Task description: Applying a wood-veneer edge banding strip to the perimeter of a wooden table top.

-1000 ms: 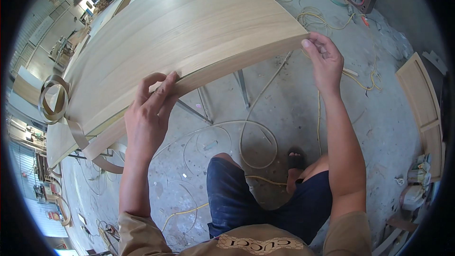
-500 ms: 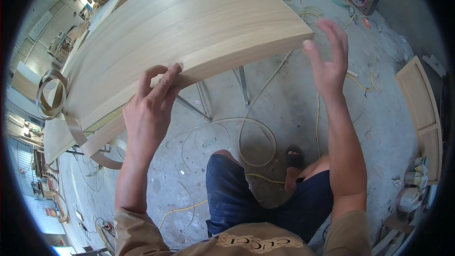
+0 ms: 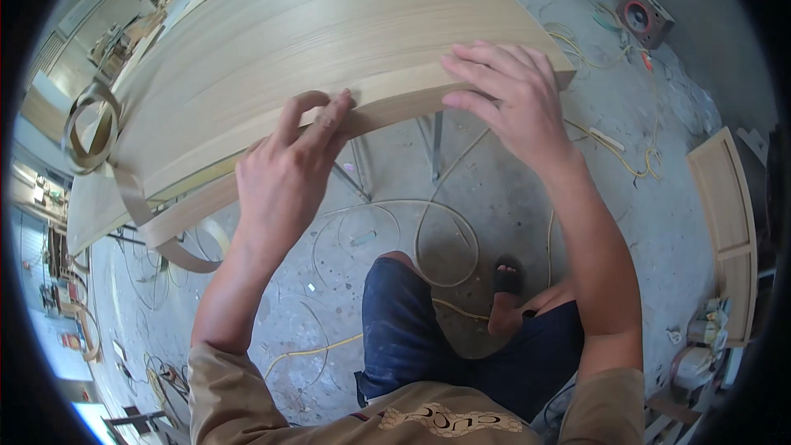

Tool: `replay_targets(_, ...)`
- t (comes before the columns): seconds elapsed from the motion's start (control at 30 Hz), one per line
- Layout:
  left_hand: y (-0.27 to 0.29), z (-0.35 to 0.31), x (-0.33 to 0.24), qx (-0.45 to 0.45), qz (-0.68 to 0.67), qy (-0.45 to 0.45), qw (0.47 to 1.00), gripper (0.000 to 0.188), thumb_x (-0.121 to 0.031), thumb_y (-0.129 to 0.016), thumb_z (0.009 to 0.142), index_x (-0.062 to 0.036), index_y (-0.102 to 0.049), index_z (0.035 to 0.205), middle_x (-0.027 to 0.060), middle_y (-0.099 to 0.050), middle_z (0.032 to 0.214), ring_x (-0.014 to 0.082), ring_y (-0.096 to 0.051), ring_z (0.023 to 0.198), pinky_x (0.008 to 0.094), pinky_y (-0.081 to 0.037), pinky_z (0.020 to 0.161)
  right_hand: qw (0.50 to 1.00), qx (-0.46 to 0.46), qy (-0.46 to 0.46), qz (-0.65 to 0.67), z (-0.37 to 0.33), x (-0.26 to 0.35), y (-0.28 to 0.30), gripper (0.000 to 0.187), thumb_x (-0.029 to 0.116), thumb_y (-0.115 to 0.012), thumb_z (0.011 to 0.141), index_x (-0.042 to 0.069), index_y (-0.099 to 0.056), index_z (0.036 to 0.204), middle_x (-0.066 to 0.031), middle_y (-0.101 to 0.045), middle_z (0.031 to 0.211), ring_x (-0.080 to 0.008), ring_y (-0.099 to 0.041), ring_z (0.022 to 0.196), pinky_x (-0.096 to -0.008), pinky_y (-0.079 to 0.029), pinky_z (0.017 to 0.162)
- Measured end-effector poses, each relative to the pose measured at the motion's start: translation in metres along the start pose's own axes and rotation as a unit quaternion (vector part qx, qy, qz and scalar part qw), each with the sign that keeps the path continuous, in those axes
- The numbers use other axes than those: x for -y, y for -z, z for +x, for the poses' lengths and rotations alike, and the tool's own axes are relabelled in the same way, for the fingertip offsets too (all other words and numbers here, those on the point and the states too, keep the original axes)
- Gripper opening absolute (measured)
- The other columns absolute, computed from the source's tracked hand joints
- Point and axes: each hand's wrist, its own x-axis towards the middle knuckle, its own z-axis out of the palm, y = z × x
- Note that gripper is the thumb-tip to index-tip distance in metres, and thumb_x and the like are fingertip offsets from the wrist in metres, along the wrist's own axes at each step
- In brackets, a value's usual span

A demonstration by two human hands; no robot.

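A wide pale wood-grain panel [image 3: 354, 41] lies flat at waist height, its near edge facing me. A thin wood-coloured edge banding strip [image 3: 194, 214] runs along that edge. Left of my hand it hangs away from the panel, bends back, and leads to a loose coil [image 3: 91, 163] at the panel's left side. My left hand [image 3: 284, 165] is closed on the strip at the edge, fingertips over the top rim. Near the right corner, my right hand [image 3: 515, 99] rests at the edge with its fingers stretched over the top and its thumb apart, in front.
Metal legs [image 3: 435, 148] stand under the panel. A pale hose [image 3: 416, 251] loops over the concrete floor, and a yellow cord [image 3: 329, 348] crosses it. At the far right are a speaker box [image 3: 644, 16] and a leaning wooden panel [image 3: 727, 222].
My right hand has come left and inward from beyond the panel's right corner onto the edge. My left hand has shifted right along the edge in view.
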Motion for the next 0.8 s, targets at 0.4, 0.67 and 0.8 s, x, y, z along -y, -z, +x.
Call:
replay_targets(0.4, 0.036, -0.054, 0.064, 0.001, -0.025, 0.020, 0.999, 0.046, -0.019, -0.071, 0.091, -0.0305, -0.067, 0.135, -0.0032, -0.066, 0.115, 0.0198, -0.068, 0.070, 0.0347, -0.055, 0.059, 0.999, 0.030, -0.014, -0.028, 0.004, 0.007, 0.005, 0.041, 0.030, -0.081, 0.082, 0.015, -0.075, 0.120, -0.0015, -0.071, 0.122, -0.0227, -0.063, 0.115, -0.0382, -0.041, 0.096)
replay_targets(0.67, 0.028, -0.054, 0.071, 0.018, -0.025, 0.012, 0.999, 0.049, -0.013, -0.068, 0.091, -0.0308, -0.066, 0.137, -0.0010, -0.063, 0.122, 0.0199, -0.068, 0.073, 0.0347, -0.055, 0.058, 0.998, 0.040, -0.013, -0.045, 0.003, 0.005, 0.005, 0.042, 0.029, -0.081, 0.082, 0.015, -0.075, 0.122, -0.0020, -0.071, 0.123, -0.0231, -0.063, 0.117, -0.0381, -0.040, 0.098)
replay_targets(0.8, 0.025, -0.054, 0.075, 0.021, -0.026, 0.008, 0.999, 0.050, -0.012, -0.067, 0.091, -0.0303, -0.065, 0.137, -0.0011, -0.063, 0.126, 0.0203, -0.070, 0.078, 0.0343, -0.056, 0.059, 0.998, 0.044, -0.018, -0.035, 0.004, 0.005, 0.004, 0.043, 0.029, -0.081, 0.083, 0.015, -0.075, 0.123, -0.0022, -0.071, 0.124, -0.0231, -0.063, 0.118, -0.0387, -0.039, 0.099)
